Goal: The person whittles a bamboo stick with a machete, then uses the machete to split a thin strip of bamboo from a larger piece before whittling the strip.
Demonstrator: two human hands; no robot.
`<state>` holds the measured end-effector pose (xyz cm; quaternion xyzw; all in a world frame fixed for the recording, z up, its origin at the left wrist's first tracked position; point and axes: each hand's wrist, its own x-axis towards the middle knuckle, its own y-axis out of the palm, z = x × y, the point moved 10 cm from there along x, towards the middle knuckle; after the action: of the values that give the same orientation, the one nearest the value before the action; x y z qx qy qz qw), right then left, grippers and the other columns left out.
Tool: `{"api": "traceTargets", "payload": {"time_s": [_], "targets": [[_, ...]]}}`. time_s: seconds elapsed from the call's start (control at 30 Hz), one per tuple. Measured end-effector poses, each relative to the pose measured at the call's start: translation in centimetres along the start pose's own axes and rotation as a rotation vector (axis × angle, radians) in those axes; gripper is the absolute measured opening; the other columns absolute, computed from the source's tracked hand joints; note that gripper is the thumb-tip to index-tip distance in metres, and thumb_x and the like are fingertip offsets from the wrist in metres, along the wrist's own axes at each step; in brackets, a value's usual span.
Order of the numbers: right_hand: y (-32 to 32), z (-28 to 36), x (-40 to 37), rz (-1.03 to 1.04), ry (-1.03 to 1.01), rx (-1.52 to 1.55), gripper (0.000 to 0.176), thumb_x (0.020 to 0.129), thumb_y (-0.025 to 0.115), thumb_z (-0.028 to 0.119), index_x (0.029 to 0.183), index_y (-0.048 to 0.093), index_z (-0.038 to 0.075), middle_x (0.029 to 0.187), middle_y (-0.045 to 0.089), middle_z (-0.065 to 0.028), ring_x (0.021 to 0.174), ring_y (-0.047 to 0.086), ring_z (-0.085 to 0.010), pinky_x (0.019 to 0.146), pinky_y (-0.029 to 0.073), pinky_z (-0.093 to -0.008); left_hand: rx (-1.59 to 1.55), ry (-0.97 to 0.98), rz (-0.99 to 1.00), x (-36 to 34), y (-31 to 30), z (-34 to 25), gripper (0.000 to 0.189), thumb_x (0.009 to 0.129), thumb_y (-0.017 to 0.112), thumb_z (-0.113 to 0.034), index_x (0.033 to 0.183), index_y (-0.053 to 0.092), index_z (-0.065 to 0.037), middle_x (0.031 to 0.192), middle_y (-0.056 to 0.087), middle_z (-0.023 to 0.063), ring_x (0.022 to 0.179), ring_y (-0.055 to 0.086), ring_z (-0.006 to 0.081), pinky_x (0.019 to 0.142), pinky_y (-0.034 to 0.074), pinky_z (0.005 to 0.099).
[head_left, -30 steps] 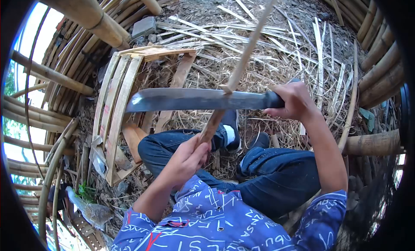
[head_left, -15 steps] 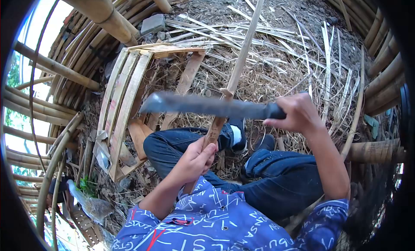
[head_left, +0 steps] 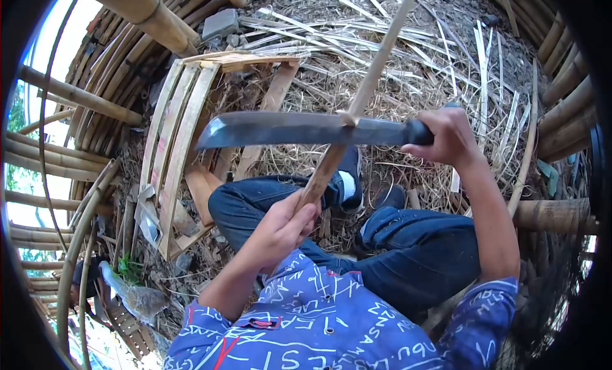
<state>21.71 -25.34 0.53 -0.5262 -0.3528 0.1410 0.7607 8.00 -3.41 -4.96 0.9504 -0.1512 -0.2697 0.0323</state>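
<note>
My left hand (head_left: 288, 226) is closed round the lower part of a long wooden strip (head_left: 370, 83), which slants up and away to the right. In my right hand (head_left: 447, 137) is the dark handle of a machete (head_left: 274, 129), its broad blade pointing left. The blade lies across the strip above my left hand, with a small raised curl of wood at the crossing. Under the strip are my bent legs in dark jeans.
A slatted wooden crate (head_left: 182, 124) stands at the left. Pale split strips (head_left: 306, 35) and shavings cover the ground ahead. Bamboo poles (head_left: 89, 99) rise on the left, more (head_left: 567, 102) on the right. A grey block (head_left: 220, 24) lies behind the crate. Part of another person shows at lower left.
The machete has moved up and slightly right with my right hand, and its blade looks less blurred. The strip's far end has shifted right. My left hand keeps its hold.
</note>
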Motion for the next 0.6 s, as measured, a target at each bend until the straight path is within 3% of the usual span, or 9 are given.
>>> {"api": "traceTargets", "payload": {"time_s": [0.07, 0.17, 0.27, 0.3, 0.33, 0.4, 0.53, 0.6], "targets": [[0.8, -0.1, -0.3, 0.097, 0.066, -0.013, 0.057, 0.071, 0.072, 0.067, 0.063, 0.059, 0.012, 0.052, 0.057, -0.0049, 0.044, 0.059, -0.0212, 0.046, 0.046, -0.0342, -0.075, -0.026, 0.003, 0.4, 0.2, 0.5, 0.012, 0.104, 0.043, -0.018, 0.099, 0.047, -0.007, 0.066, 0.037, -0.0053, 0.048, 0.029, 0.0020, 0.042, 0.025, 0.0189], [-0.1, 4.4, -0.5, 0.052, -0.068, 0.030, 0.061, 0.072, 0.069, 0.069, 0.062, 0.058, 0.011, 0.051, 0.056, -0.0056, 0.044, 0.058, -0.0227, 0.047, 0.047, -0.0355, -0.128, -0.040, -0.018, 0.5, 0.8, 1.3, 0.011, 0.103, 0.043, -0.017, 0.099, 0.046, -0.007, 0.066, 0.036, -0.0053, 0.048, 0.029, 0.0017, 0.042, 0.025, 0.0186], [-0.1, 2.0, -0.1, -0.029, -0.091, 0.060, 0.063, 0.073, 0.067, 0.071, 0.062, 0.058, 0.010, 0.050, 0.056, -0.0054, 0.043, 0.058, -0.0224, 0.048, 0.048, -0.0358, -0.062, -0.018, 0.013, -0.3, 0.8, 0.6, 0.013, 0.104, 0.042, -0.018, 0.100, 0.046, -0.006, 0.066, 0.036, -0.0050, 0.048, 0.029, 0.0017, 0.042, 0.024, 0.0187], [0.1, -0.1, -0.1, 0.045, 0.083, 0.020, 0.054, 0.072, 0.074, 0.061, 0.070, 0.063, 0.008, 0.054, 0.057, -0.0076, 0.050, 0.060, -0.0254, 0.054, 0.050, -0.0376, -0.070, -0.065, 0.005, 0.4, 0.5, 0.1, 0.014, 0.104, 0.041, -0.018, 0.100, 0.047, -0.006, 0.066, 0.037, -0.0047, 0.048, 0.030, 0.0018, 0.042, 0.024, 0.0186], [0.2, 0.7, 0.0, 0.057, 0.066, 0.031, 0.054, 0.072, 0.074, 0.061, 0.070, 0.063, 0.008, 0.054, 0.057, -0.0076, 0.050, 0.060, -0.0254, 0.054, 0.050, -0.0376, -0.066, -0.058, 0.013, 0.7, 0.6, -0.3, 0.013, 0.104, 0.041, -0.018, 0.101, 0.046, -0.006, 0.068, 0.038, -0.0044, 0.049, 0.030, 0.0021, 0.042, 0.024, 0.0186], [1.3, 0.9, -0.3, 0.231, 0.216, 0.043, 0.054, 0.071, 0.074, 0.062, 0.070, 0.063, 0.009, 0.054, 0.057, -0.0079, 0.049, 0.060, -0.0258, 0.054, 0.050, -0.0385, -0.176, -0.053, 0.022, 0.9, 1.0, 0.8, 0.012, 0.104, 0.041, -0.017, 0.103, 0.046, -0.007, 0.068, 0.038, -0.0043, 0.049, 0.030, 0.0024, 0.042, 0.024, 0.0194], [0.2, 5.1, 0.3, 0.070, -0.096, 0.014, 0.059, 0.071, 0.070, 0.068, 0.066, 0.060, 0.010, 0.052, 0.056, -0.0086, 0.049, 0.060, -0.0272, 0.051, 0.049, -0.0389, -0.050, -0.039, 0.040, 1.2, 1.9, 1.5, 0.011, 0.104, 0.041, -0.018, 0.103, 0.046, -0.008, 0.068, 0.038, -0.0042, 0.049, 0.030, 0.0029, 0.042, 0.026, 0.0203], [0.6, 1.3, 0.5, 0.063, 0.189, 0.031, 0.059, 0.072, 0.070, 0.066, 0.067, 0.061, 0.008, 0.054, 0.057, -0.0100, 0.050, 0.061, -0.0280, 0.052, 0.049, -0.0390, -0.030, -0.068, 0.028, 1.3, 1.6, 1.1, 0.011, 0.104, 0.041, -0.017, 0.103, 0.045, -0.008, 0.067, 0.038, -0.0043, 0.049, 0.030, 0.0029, 0.042, 0.025, 0.0199]]}}
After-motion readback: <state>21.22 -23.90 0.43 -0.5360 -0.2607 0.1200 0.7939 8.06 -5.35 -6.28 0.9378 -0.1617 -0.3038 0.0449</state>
